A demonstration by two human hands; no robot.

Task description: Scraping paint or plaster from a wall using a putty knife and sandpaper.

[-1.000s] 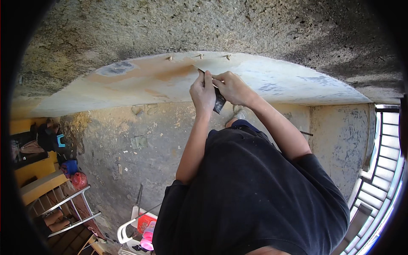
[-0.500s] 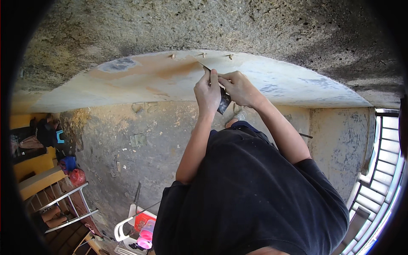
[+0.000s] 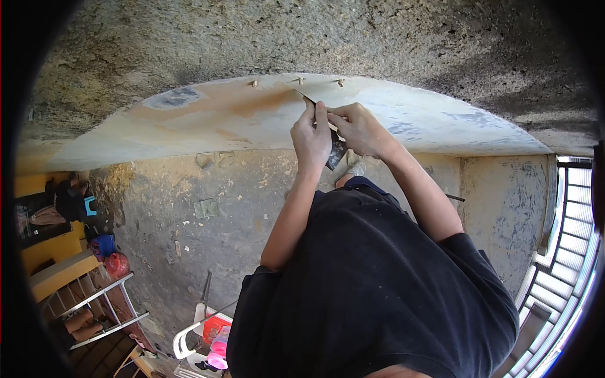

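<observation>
In front of the wall, my left hand [image 3: 312,137] is closed on a thin, dark, white-dusted sheet that looks like sandpaper [image 3: 336,153]. One corner of the sheet sticks up past my left fingertips, close to the plastered wall [image 3: 252,120]. My right hand [image 3: 360,131] pinches the same sheet from the right, its fingertips beside my left thumb. The sheet's lower part hangs between the two hands. My palms hide its middle, and I cannot tell whether its upper corner touches the wall.
Three small pegs [image 3: 300,80] stick out high on the wall, under rough grey concrete [image 3: 315,38]. Below lies a stained floor [image 3: 233,214]. At the lower left are a metal ladder [image 3: 107,302], another person's legs [image 3: 82,327] and a white chair [image 3: 183,340] bearing pink containers. A barred window [image 3: 570,233] is at right.
Both hands have shifted very slightly to the right, still gripping the dark sheet. The view itself has moved a little.
</observation>
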